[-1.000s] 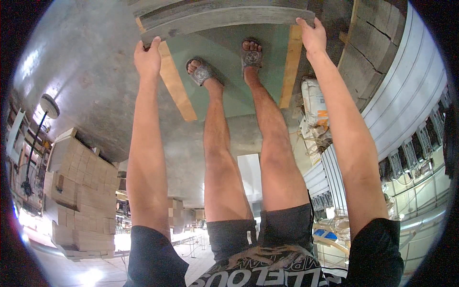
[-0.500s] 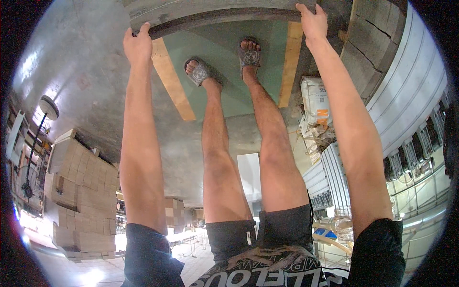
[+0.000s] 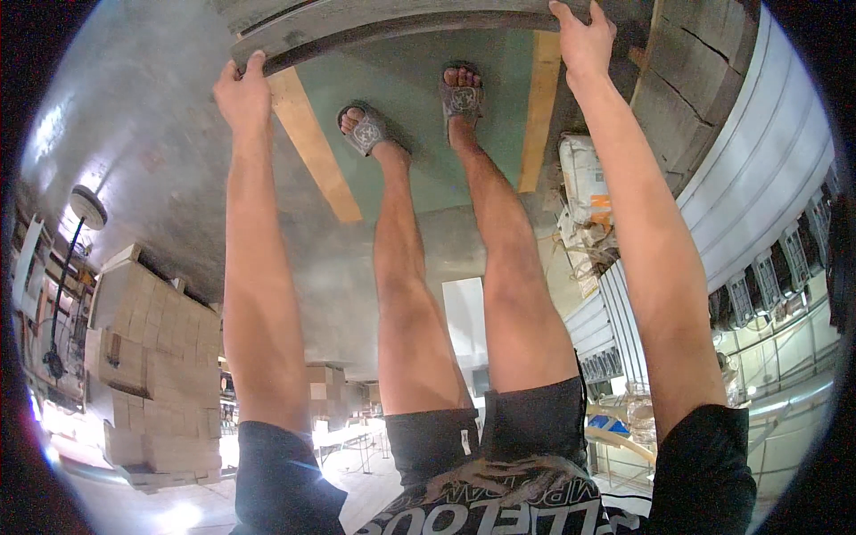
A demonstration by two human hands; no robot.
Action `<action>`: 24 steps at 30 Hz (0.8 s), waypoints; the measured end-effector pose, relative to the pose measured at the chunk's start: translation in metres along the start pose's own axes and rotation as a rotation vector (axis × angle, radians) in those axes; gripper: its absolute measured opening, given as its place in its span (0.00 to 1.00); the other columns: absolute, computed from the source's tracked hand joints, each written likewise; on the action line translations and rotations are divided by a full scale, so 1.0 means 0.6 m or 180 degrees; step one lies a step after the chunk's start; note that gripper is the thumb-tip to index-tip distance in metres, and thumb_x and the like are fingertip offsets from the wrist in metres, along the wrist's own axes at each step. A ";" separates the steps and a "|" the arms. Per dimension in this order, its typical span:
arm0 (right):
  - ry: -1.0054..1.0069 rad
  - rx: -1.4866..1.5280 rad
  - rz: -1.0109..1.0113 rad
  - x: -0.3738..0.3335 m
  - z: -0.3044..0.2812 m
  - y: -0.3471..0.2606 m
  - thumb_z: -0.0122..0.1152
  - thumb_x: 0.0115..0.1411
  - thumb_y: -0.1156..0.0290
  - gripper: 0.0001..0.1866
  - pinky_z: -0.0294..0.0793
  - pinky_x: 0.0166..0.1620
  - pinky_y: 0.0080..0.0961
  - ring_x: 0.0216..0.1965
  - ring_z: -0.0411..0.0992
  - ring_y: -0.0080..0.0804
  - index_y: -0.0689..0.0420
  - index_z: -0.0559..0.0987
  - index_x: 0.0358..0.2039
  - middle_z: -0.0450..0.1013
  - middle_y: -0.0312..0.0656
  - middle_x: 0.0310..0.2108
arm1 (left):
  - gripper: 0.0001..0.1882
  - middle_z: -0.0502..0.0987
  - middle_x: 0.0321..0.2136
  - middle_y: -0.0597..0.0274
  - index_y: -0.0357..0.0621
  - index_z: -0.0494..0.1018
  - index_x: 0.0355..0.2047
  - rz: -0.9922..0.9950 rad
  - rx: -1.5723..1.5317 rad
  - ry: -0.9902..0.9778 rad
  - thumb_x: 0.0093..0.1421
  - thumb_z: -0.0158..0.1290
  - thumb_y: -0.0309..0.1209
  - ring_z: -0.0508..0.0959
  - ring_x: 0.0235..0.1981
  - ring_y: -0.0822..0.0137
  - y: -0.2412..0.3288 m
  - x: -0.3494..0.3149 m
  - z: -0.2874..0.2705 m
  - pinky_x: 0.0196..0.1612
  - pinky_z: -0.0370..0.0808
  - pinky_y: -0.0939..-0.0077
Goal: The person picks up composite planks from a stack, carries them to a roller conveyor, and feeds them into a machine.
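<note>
A long grey board (image 3: 383, 28) with a dark front edge spans the top of the view, and its far side is cut off by the frame. At its left end, my left hand (image 3: 242, 100) is closed on the near corner, thumb on top. My right hand (image 3: 585, 45) grips the right end the same way, its lower fingers partly hidden. Both arms reach straight out. Beneath the board, a green sheet (image 3: 401, 71) lies on the floor between two pale wooden strips (image 3: 312, 143), (image 3: 539, 116). My sandalled feet stand on the sheet.
Stacked grey boards (image 3: 700, 80) stand close on the right, beside long ribbed white panels (image 3: 749, 169). A white printed sack (image 3: 584, 174) sits near my right leg. Stacked cartons (image 3: 152, 357) and a round-based stand (image 3: 87, 207) are on the left.
My left hand and the board's left end have shifted slightly left. My right hand keeps its grip at the other end, and my feet appear a little higher in view.
</note>
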State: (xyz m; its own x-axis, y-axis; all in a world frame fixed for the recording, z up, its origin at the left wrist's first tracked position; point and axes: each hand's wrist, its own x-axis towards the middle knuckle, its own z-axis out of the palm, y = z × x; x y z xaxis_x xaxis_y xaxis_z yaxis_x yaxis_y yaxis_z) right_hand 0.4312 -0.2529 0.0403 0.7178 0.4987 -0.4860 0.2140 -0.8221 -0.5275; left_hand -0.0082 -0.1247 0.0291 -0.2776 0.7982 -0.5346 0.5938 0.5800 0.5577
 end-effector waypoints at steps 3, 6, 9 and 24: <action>0.0024 0.0207 0.0399 -0.010 -0.001 -0.015 0.69 0.67 0.60 0.41 0.57 0.75 0.41 0.76 0.54 0.52 0.57 0.64 0.75 0.53 0.54 0.76 | 0.28 0.78 0.46 0.37 0.26 0.80 0.48 0.0512 0.0406 0.0514 0.63 0.63 0.45 0.78 0.50 0.45 -0.012 -0.007 0.007 0.54 0.73 0.51; 0.0240 0.0208 0.0364 -0.058 0.003 -0.002 0.76 0.56 0.53 0.49 0.60 0.73 0.40 0.70 0.61 0.53 0.67 0.67 0.71 0.58 0.60 0.69 | 0.32 0.77 0.51 0.35 0.25 0.76 0.56 0.0339 0.0683 0.0321 0.64 0.62 0.45 0.76 0.56 0.43 -0.050 -0.025 0.005 0.61 0.71 0.52; 0.0016 0.0110 0.0987 -0.085 0.004 0.022 0.75 0.57 0.53 0.48 0.60 0.73 0.41 0.72 0.59 0.54 0.61 0.66 0.73 0.55 0.57 0.71 | 0.35 0.75 0.54 0.33 0.25 0.73 0.61 -0.0224 0.0727 0.0038 0.65 0.62 0.45 0.74 0.59 0.41 -0.086 -0.043 0.018 0.65 0.69 0.52; -0.0562 0.1617 0.1303 0.035 0.000 0.042 0.57 0.74 0.51 0.42 0.47 0.78 0.44 0.81 0.44 0.45 0.54 0.53 0.80 0.43 0.45 0.82 | 0.30 0.74 0.63 0.46 0.30 0.72 0.63 -0.0386 -0.1351 0.0089 0.76 0.50 0.45 0.75 0.60 0.55 -0.047 0.007 0.037 0.65 0.69 0.61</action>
State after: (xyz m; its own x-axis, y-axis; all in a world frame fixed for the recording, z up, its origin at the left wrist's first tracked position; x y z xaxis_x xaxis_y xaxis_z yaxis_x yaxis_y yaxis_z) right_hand 0.4518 -0.2630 0.0168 0.5464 0.2474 -0.8002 -0.4213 -0.7445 -0.5179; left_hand -0.0097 -0.1413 -0.0030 -0.3498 0.7210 -0.5982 0.1946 0.6805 0.7064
